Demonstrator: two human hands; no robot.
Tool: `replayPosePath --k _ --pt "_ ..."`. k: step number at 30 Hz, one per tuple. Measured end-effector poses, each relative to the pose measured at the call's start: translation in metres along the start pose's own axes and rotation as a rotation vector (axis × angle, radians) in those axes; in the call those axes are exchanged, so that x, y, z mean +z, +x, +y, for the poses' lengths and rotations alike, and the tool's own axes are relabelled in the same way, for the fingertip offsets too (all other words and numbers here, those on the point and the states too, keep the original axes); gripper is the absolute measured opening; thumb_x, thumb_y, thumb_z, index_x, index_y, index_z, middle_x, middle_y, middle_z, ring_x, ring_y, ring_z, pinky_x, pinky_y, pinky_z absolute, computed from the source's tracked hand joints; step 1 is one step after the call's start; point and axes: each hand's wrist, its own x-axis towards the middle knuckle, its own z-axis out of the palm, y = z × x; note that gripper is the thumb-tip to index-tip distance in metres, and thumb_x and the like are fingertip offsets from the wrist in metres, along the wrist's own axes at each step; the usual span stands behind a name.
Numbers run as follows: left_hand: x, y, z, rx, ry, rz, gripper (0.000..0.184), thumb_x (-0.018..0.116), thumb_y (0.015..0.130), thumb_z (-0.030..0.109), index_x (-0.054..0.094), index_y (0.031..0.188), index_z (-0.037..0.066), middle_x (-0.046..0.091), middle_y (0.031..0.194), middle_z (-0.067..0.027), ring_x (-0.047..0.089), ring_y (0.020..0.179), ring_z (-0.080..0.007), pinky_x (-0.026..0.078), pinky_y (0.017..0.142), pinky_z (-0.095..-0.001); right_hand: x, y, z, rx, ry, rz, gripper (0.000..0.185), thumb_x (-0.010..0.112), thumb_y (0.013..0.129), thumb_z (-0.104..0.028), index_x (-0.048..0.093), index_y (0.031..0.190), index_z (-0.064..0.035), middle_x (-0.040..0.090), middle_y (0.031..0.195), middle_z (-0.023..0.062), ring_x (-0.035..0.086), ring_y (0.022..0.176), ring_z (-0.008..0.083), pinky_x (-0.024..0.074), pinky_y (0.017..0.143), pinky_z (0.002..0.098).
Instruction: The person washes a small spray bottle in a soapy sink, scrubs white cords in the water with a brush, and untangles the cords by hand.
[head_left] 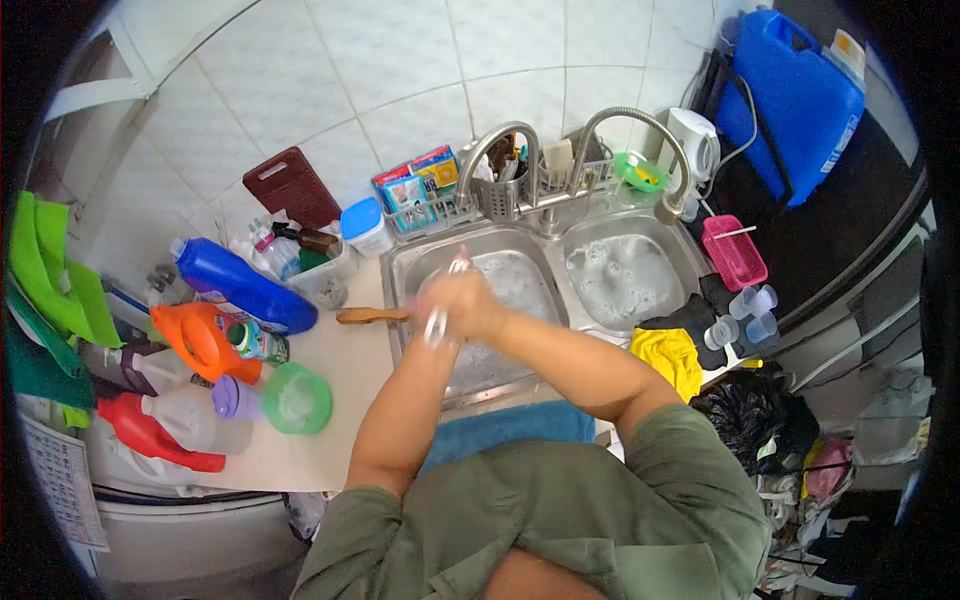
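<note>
Over the left basin of the steel sink [396, 262], my left hand [432, 312] and my right hand [470, 302] are pressed together. They hold a white item [436, 326] that shows above and below them; motion blur hides what it is. The right hand lies on top and covers much of the left. Beside them a brush with a wooden handle [372, 315] reaches over the sink's left rim, its end hidden by my left hand. Suds float in both basins.
Left of the sink are a green bowl [296, 398], a blue bottle [245, 287] and an orange bottle [207, 340]. Two curved faucets [533, 170] rise behind the basins. A yellow cloth [667, 360], clear cups [721, 332] and a pink basket [734, 252] lie to the right.
</note>
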Motion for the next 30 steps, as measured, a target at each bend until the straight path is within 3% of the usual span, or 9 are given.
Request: replayPosePath --k 3,5,10,13,14,18,23,26,30 --pt "-0.005 -0.009 0.012 -0.215 0.202 -0.252 0.029 0.047 0.092 0.04 0.058 0.095 0.013 0.06 0.076 -0.0025 0.058 0.065 -0.0179 0.049 0.061 -0.0367 -0.009 -0.002 0.004 0.176 -0.044 -0.014 0.018 0.066 0.069 -0.007 0.069 0.086 -0.0038 0.066 0.078 0.0153 0.065 0.074 0.0241 0.0508 0.071 0.0379" --pt "0.022 -0.007 -0.007 0.06 0.379 0.215 0.028 0.049 0.091 0.043 0.055 0.088 0.016 0.056 0.071 -0.0014 0.056 0.06 -0.0162 0.048 0.055 -0.036 -0.01 -0.013 -0.025 0.189 -0.075 -0.025 0.015 0.069 0.071 -0.01 0.066 0.08 0.0009 0.067 0.079 0.0137 0.063 0.073 0.0193 0.0498 0.071 0.0361" --pt "0.004 -0.011 -0.003 0.059 0.375 0.187 0.027 0.045 0.093 0.038 0.055 0.09 0.013 0.055 0.07 -0.0014 0.055 0.057 -0.0188 0.045 0.047 -0.0386 0.006 -0.042 0.003 -0.147 0.006 -0.054 0.017 0.07 0.072 -0.016 0.067 0.078 -0.0003 0.066 0.074 0.0157 0.064 0.072 0.0229 0.0495 0.068 0.0377" --pt "0.029 -0.022 0.0 0.004 0.674 0.292 0.026 0.043 0.094 0.034 0.054 0.091 0.011 0.054 0.069 -0.0014 0.055 0.056 -0.0203 0.043 0.043 -0.0402 -0.013 -0.006 0.007 0.57 -0.121 0.051 0.013 0.061 0.079 -0.017 0.066 0.077 -0.0056 0.063 0.075 0.0193 0.062 0.073 0.0376 0.0491 0.063 0.0392" --pt "-0.007 -0.007 0.01 -0.041 0.602 0.155 0.025 0.046 0.091 0.023 0.057 0.106 0.006 0.058 0.078 -0.0039 0.057 0.07 -0.0163 0.049 0.061 -0.0342 -0.005 -0.021 0.001 0.291 -0.16 0.031 0.011 0.062 0.078 -0.015 0.065 0.076 -0.0044 0.064 0.074 0.0185 0.062 0.072 0.034 0.0491 0.063 0.0378" --pt "-0.042 -0.002 0.011 0.159 0.219 0.064 0.03 0.048 0.092 0.035 0.057 0.1 0.008 0.056 0.075 -0.0039 0.053 0.059 -0.0231 0.044 0.052 -0.0395 0.028 -0.053 0.03 -0.195 -0.107 0.18 0.009 0.062 0.078 -0.009 0.063 0.078 -0.0006 0.063 0.07 0.0149 0.061 0.065 0.0239 0.0484 0.06 0.0366" --pt "0.05 -0.014 0.031 0.167 1.104 0.423 0.046 0.057 0.087 0.046 0.058 0.105 0.003 0.054 0.075 -0.0033 0.047 0.06 -0.0162 0.039 0.054 -0.0333 -0.009 -0.039 0.073 0.889 0.273 0.545 0.038 0.052 0.09 -0.041 0.063 0.098 -0.0061 0.062 0.069 0.0055 0.059 0.064 0.0254 0.0432 0.055 0.039" --pt "0.05 -0.002 0.044 0.339 1.228 0.28 0.045 0.053 0.09 0.041 0.058 0.106 -0.001 0.055 0.073 -0.0046 0.05 0.059 -0.0137 0.042 0.054 -0.0306 -0.014 -0.059 0.088 1.329 0.488 0.182 0.05 0.05 0.088 -0.052 0.06 0.108 -0.0075 0.059 0.078 0.0025 0.056 0.068 0.0239 0.0416 0.054 0.0369" --pt "0.056 0.0 0.049 0.203 0.431 0.05 0.035 0.044 0.095 0.033 0.056 0.094 0.0 0.063 0.082 -0.0121 0.063 0.075 -0.0232 0.053 0.071 -0.0378 -0.024 -0.056 0.054 1.515 0.989 0.106 0.055 0.048 0.086 -0.058 0.058 0.108 -0.0094 0.06 0.098 0.0101 0.059 0.077 0.0235 0.0459 0.059 0.0357"
